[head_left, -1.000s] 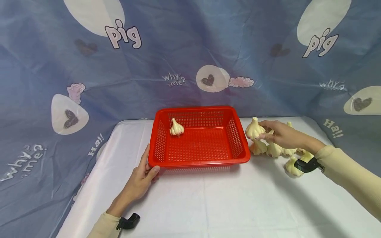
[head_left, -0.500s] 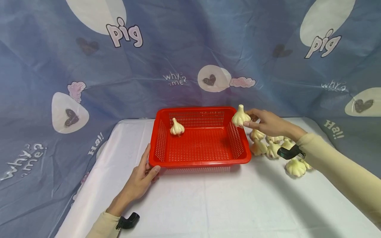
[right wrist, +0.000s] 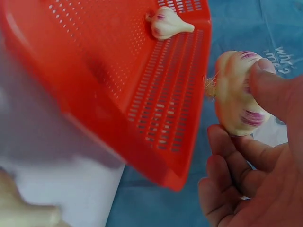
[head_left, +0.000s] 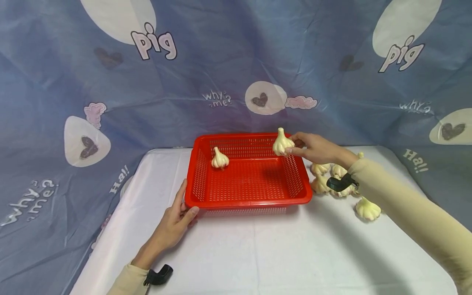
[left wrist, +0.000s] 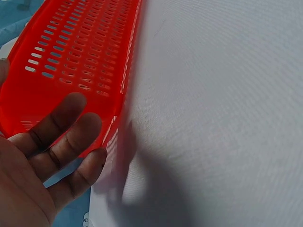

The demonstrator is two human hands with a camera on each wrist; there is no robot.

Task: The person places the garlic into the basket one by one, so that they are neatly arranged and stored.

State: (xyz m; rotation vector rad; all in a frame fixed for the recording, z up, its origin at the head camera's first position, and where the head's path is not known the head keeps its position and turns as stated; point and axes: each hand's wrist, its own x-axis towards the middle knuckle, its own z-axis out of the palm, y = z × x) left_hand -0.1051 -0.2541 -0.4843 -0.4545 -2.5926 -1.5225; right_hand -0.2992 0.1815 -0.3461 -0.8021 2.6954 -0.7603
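Note:
A garlic bulb (head_left: 281,144) is held upright between the thumb and fingers of my right hand (head_left: 320,150), above the right end of a red plastic basket (head_left: 250,203). In the right wrist view this bulb (right wrist: 234,97) shows purple streaks and root hairs, level with the rim. One more garlic bulb (head_left: 220,160) lies inside the basket at its back left. My left hand (head_left: 170,225) holds the basket's front left corner, thumb at the rim and fingers along the outside. Three of its fingers (left wrist: 71,137) spread loosely beside the basket in the left wrist view.
Several garlic bulbs (head_left: 320,184) cluster right of the basket, partly hidden by the right forearm. Another bulb (head_left: 368,209) sits nearer the front. A white cloth (head_left: 228,254) covers the table, and a blue printed sheet (head_left: 221,61) hangs close behind the basket.
My right hand has carried the garlic bulb left and up from beside the cluster to over the basket's right end. My left hand and the basket have stayed in place.

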